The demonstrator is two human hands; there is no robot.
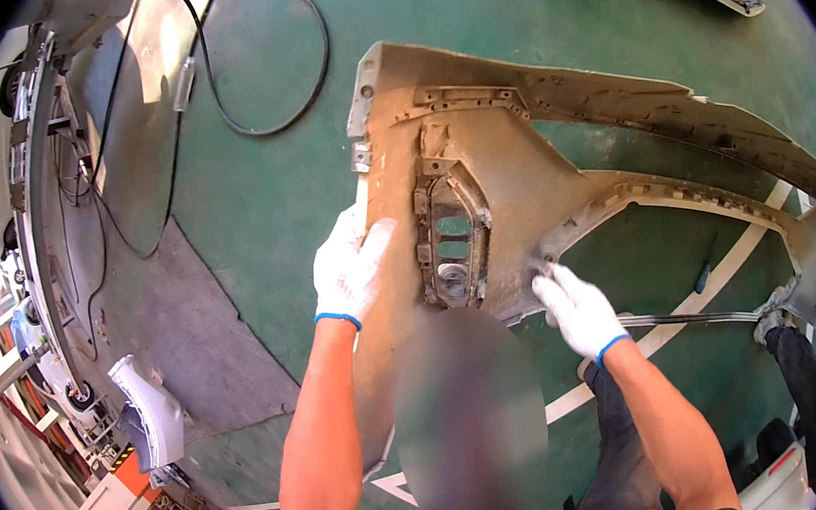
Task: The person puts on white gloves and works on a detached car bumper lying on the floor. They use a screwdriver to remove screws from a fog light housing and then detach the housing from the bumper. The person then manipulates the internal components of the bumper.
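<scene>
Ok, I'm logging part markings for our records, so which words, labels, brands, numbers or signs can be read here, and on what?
None can be read.
Tan car body panel: no legible lettering on the side shown.
Left glove and right glove: no lettering visible.
Yellow-and-black striped marking: stripes, no readable words.
White car at left: too small and blurred to tell.

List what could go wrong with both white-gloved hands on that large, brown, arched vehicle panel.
If the white-gloved left hand or right hand slipped, the brown arched panel could shift. Its edge might scrape the bare forearms beyond the blue glove cuffs. The looped black cable on the green floor could trip someone.
</scene>
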